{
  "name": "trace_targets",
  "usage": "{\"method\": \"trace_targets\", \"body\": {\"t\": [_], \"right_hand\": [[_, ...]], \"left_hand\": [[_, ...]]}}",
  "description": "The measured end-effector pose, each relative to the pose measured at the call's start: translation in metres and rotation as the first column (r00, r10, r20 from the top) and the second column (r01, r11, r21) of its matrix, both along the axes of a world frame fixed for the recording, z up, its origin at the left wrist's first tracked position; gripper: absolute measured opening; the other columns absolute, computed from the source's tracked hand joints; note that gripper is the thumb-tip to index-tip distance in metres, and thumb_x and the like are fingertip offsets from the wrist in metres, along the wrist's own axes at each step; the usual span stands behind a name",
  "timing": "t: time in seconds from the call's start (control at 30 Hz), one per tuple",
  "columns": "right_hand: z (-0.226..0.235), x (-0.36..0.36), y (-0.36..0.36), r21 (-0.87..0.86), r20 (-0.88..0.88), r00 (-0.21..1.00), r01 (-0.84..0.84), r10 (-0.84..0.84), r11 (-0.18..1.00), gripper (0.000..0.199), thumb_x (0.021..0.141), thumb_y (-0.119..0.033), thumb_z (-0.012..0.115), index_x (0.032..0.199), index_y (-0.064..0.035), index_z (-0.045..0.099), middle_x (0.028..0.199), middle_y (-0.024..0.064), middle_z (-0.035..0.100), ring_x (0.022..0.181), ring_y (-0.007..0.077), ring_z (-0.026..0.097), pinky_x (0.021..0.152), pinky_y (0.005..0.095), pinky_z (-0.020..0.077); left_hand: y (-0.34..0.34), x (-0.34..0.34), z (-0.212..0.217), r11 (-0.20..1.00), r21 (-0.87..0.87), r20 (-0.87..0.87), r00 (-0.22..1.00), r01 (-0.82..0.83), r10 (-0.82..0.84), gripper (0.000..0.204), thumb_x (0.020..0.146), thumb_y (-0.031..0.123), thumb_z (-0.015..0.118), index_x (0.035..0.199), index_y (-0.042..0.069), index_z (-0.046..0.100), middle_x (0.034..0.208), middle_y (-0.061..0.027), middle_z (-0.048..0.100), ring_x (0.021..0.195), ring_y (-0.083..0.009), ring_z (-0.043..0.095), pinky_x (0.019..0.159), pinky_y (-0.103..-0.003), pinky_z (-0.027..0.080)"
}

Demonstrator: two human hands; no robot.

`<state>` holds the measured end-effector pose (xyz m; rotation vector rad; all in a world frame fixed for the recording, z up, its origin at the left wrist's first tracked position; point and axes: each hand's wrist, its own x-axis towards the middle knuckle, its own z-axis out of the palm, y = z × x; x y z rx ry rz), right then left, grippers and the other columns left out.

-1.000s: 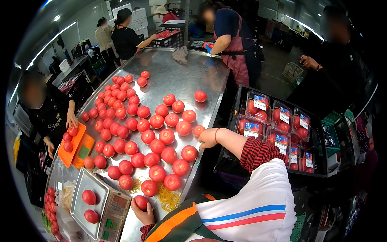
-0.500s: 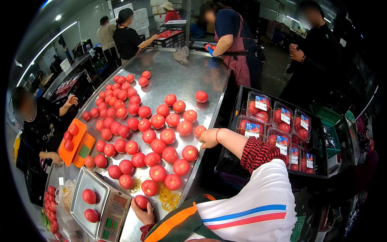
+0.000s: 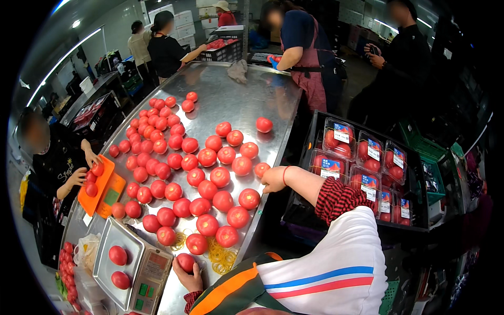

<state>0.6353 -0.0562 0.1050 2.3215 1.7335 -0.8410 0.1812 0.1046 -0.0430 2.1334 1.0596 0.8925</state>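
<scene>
Apparently to stop it rolling, the left hand [image 3: 190,282] cups a tomato [image 3: 185,261] beside the scale [image 3: 153,265], thumb and fingers opposed. At the right edge of the surface [image 3: 210,97], the right hand [image 3: 274,179] touches another tomato [image 3: 261,169]; whether it grips is unclear. The scale's rim likely contains two more tomatoes [image 3: 118,255].

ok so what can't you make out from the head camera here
Head view, right hand: its own back hides how it meets the tomato beside it.
Head view, palm of the left hand: covered by the held tomato.
Head view, readout on the scale: too small to read.
Head view, whatever lies beneath the clear packs: hidden by them.
</scene>
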Motion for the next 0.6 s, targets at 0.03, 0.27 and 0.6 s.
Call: {"method": "trace_targets", "body": {"t": [0.03,0.27,0.6], "right_hand": [[0.002,-0.001,0.0,-0.003,-0.002,1.0,0.007,-0.007,1.0,0.036,0.085,-0.038,0.059,0.097,-0.0044,0.068,0.093,0.0171,0.067,0.09,0.033,0.063,0.08,0.0414,0.0485],[0.011,-0.005,-0.001,0.002,0.004,1.0,0.009,-0.009,1.0,0.036,0.085,-0.037,0.059,0.098,-0.0044,0.067,0.093,0.0169,0.067,0.09,0.033,0.063,0.081,0.0409,0.0485],[0.019,-0.008,0.001,-0.062,0.013,1.0,-0.024,0.025,0.998,0.044,0.086,-0.037,0.053,0.106,-0.0004,0.067,0.103,0.0177,0.066,0.099,0.031,0.062,0.088,0.0401,0.0477]], "left_hand": [[0.0,0.0,0.0,1.0,0.001,0.003,1.0,0.0,0.0,0.075,0.075,0.015,0.071,0.138,0.0,0.034,0.136,-0.0233,0.04,0.126,-0.0397,0.04,0.107,-0.044,0.031],[0.001,-0.001,0.0,1.0,-0.013,-0.01,1.0,-0.006,0.006,0.076,0.074,0.014,0.071,0.138,0.001,0.034,0.135,-0.023,0.04,0.126,-0.0396,0.04,0.107,-0.044,0.031],[0.0,0.0,-0.001,1.0,0.019,-0.01,1.0,-0.018,0.018,0.075,0.073,0.013,0.071,0.138,0.001,0.035,0.134,-0.0227,0.042,0.125,-0.0394,0.041,0.107,-0.044,0.032]]}}
